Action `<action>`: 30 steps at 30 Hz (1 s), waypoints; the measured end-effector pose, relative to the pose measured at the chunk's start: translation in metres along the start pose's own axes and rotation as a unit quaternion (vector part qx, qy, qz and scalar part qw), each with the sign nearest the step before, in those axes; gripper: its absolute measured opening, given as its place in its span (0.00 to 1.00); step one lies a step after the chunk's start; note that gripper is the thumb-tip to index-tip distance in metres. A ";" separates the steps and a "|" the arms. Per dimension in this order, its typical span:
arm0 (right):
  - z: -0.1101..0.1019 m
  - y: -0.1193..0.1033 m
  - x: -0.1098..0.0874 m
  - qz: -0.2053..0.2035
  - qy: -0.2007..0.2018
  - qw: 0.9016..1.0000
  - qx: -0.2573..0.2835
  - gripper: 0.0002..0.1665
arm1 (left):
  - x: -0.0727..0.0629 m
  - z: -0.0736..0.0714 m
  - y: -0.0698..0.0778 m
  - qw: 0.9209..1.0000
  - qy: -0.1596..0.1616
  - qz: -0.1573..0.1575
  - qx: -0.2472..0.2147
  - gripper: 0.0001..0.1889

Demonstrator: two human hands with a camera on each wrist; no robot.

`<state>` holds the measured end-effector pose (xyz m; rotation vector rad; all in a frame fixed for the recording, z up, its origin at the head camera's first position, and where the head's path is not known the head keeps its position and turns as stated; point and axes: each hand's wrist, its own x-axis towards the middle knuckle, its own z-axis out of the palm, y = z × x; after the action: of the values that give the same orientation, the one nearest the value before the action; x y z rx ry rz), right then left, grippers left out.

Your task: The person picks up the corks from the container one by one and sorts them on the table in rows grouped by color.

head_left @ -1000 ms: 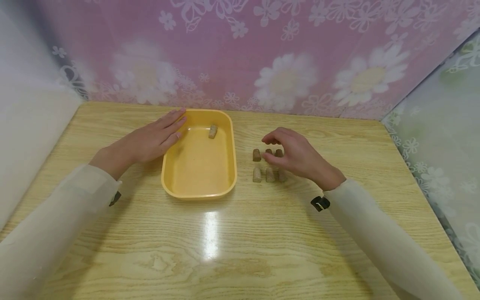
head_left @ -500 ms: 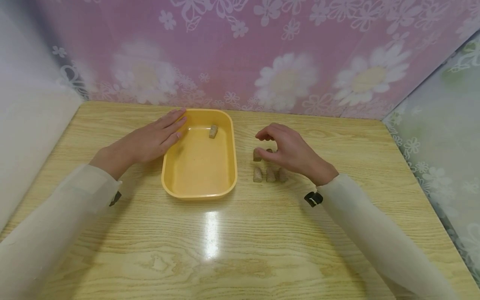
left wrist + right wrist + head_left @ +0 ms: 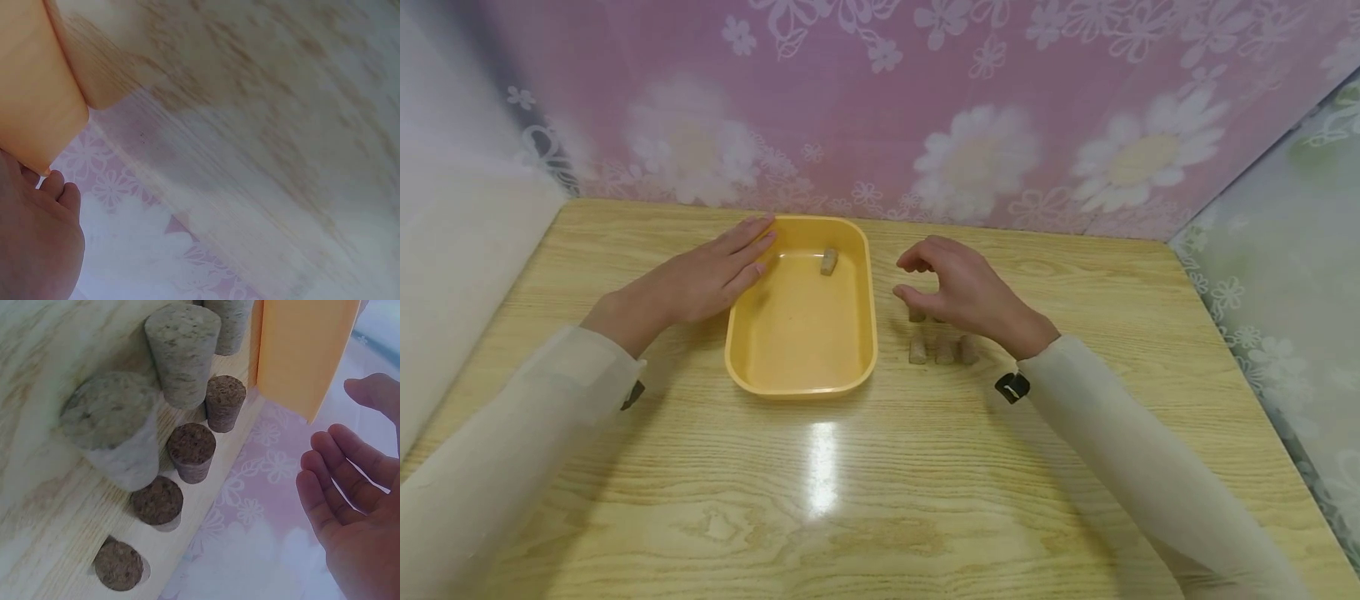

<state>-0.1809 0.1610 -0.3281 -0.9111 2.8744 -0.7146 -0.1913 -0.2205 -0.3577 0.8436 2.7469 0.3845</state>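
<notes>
My left hand (image 3: 707, 279) rests over the left rim of a yellow rectangular tray (image 3: 802, 391), its fingers fairly straight. One cork (image 3: 828, 262) lies inside the tray near the far right corner. To the right of the tray, my right hand (image 3: 966, 287) hovers above the back row of corks with thumb and fingers spread apart, nothing between them. It partly hides that row in the head view. A front row of paler corks (image 3: 917, 350) stands nearer me. The right wrist view shows darker-topped corks (image 3: 192, 447) and larger pale ones (image 3: 184, 353), all tapered.
The wood-grain table (image 3: 820, 550) carries everything. A pink flowered backdrop (image 3: 850, 108) rises at its back edge. A white panel (image 3: 467, 217) stands at the left and a pale flowered panel (image 3: 1300, 292) at the right.
My right hand has moved left over the back row toward the tray, its thumb and fingers still apart. The left hand, the tray and the cork in it stay as they were.
</notes>
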 end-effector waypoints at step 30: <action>0.009 -0.016 0.033 -0.007 -0.018 1.000 0.009 0.23 | 0.000 0.001 -0.002 1.000 0.001 -0.001 -0.004 0.36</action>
<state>-0.1983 0.1273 -0.3256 -0.9329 2.8293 -0.7169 -0.1920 -0.2213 -0.3595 0.8377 2.7463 0.3951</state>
